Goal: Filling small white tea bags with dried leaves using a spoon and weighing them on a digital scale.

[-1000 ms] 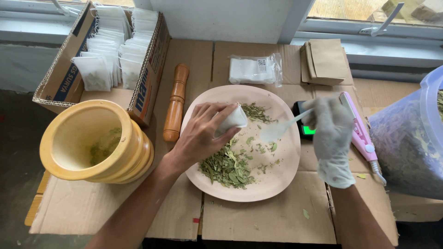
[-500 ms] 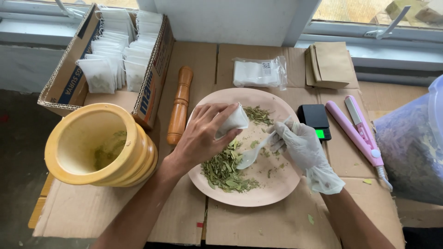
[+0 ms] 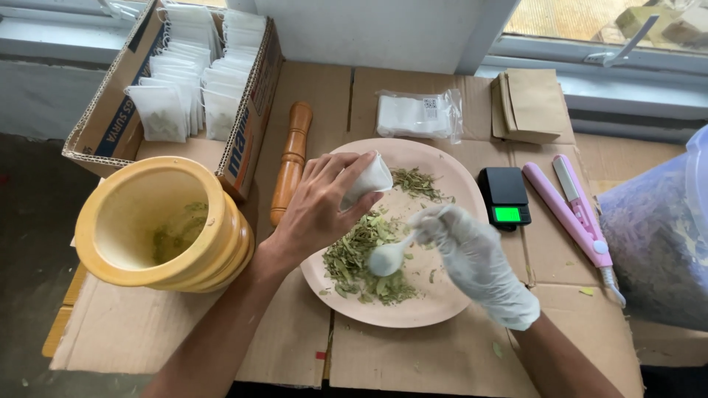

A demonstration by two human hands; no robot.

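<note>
A small home packing bench, by the look of it. Flattened cardboard covers the table under a window sill. A carton of filled sachets, a pocket scale and a pink sealer stand ready.

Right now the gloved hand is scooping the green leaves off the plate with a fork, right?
Not quite. The gloved right hand holds a white spoon, not a fork. The head view shows its rounded bowl down in the green leaves on the plate, as you said.
</note>
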